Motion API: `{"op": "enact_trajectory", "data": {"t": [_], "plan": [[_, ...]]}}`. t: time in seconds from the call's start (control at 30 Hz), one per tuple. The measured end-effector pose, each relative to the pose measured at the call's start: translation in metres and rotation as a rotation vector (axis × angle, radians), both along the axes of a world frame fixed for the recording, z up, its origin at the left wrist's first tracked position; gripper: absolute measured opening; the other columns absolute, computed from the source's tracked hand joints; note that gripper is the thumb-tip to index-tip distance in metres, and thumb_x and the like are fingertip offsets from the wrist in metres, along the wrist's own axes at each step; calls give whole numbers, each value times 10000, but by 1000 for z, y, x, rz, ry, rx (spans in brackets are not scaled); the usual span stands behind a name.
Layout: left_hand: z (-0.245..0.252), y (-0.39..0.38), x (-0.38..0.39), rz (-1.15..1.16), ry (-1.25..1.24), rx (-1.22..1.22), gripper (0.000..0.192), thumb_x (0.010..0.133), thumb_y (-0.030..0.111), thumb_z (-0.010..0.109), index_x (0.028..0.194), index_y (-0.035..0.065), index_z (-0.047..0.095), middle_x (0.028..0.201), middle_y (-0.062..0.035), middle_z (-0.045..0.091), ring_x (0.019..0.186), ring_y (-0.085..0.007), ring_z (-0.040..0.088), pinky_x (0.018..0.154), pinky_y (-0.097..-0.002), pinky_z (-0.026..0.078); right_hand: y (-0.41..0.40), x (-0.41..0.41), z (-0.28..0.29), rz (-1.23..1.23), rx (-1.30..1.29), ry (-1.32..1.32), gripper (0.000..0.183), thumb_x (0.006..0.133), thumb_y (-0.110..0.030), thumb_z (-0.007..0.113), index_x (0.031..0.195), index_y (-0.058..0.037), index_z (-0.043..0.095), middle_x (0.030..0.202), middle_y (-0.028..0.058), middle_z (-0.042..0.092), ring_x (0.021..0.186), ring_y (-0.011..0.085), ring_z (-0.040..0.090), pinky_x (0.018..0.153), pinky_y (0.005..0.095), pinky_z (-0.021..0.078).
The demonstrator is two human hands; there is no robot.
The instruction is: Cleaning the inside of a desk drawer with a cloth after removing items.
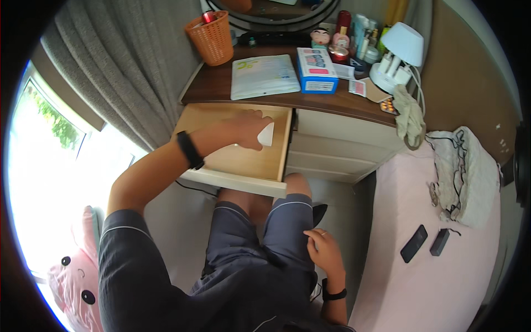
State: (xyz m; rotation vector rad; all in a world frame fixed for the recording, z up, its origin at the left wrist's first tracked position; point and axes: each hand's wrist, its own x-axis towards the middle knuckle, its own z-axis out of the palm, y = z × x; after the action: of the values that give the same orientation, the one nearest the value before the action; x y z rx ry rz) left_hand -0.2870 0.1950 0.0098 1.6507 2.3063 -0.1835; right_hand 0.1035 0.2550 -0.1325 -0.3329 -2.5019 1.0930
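My left hand (251, 129) is inside the pulled-out wooden drawer (232, 164), knuckles up. Its fingers are closed on a small white piece (266, 135), perhaps a folded wipe or tissue, whose rest is hidden by the hand. The hand lies over the light wood bottom, nearer the drawer's right side. My right hand (327, 249) hangs beside my right thigh with loosely bent fingers and nothing visible in it. Above the drawer, a flat white plastic packet (265, 76) and a blue and white box (317, 72) lie on the dark wood dressing table (207, 89).
An orange woven basket (213, 39), a white lamp (400, 45) and several cosmetics stand along the back. A cloth (408, 114) hangs over the right edge. On the pink bed (386, 282) lie a phone (414, 243) and a dark case (439, 242). A plush toy (74, 286) sits lower left.
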Motion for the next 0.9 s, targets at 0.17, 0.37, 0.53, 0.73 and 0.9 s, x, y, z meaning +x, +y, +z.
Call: {"op": "enact_trajectory", "data": {"t": [0.17, 0.37, 0.53, 0.73, 0.9], "plan": [[136, -129, 38, 311, -212, 209, 719, 788, 309, 736, 1431, 100, 491, 1407, -146, 550, 1261, -305, 540, 1041, -392, 425, -1, 8, -6, -46, -90, -121, 191, 859, -8, 595, 1035, 0, 667, 996, 177, 670, 876, 364, 637, 779, 414, 514], [166, -352, 4, 945, 297, 321, 596, 817, 289, 737, 1369, 153, 561, 1208, -149, 667, 1012, -275, 633, 875, -376, 515, -13, -19, -6, 22, -123, -184, 197, 884, -13, 577, 1057, -28, 670, 1001, 150, 668, 860, 325, 640, 781, 384, 515], [54, -487, -75, 1114, -48, 189, 773, 788, 332, 810, 1405, 18, 466, 1178, -245, 656, 1029, -310, 657, 900, -381, 514, 7, -42, 26, 63, 90, -188, 196, 876, -27, 591, 1053, -26, 675, 1006, 159, 669, 902, 343, 650, 790, 390, 518], [108, -424, 2, 1119, -16, 472, 544, 902, 84, 654, 1410, 27, 466, 1362, -188, 559, 1263, -296, 533, 1058, -392, 423, 64, -97, 114, -25, 315, 20, 180, 867, -23, 607, 1035, -24, 670, 961, 144, 680, 880, 343, 643, 782, 404, 518], [105, -282, 6, 423, -344, 549, 335, 875, 38, 637, 1209, 12, 636, 1160, -144, 683, 1063, -265, 651, 946, -358, 493, 130, -92, 166, -356, 657, 87, 319, 830, -87, 656, 1148, -66, 645, 1195, 189, 608, 1080, 383, 581, 914, 433, 481]]}}
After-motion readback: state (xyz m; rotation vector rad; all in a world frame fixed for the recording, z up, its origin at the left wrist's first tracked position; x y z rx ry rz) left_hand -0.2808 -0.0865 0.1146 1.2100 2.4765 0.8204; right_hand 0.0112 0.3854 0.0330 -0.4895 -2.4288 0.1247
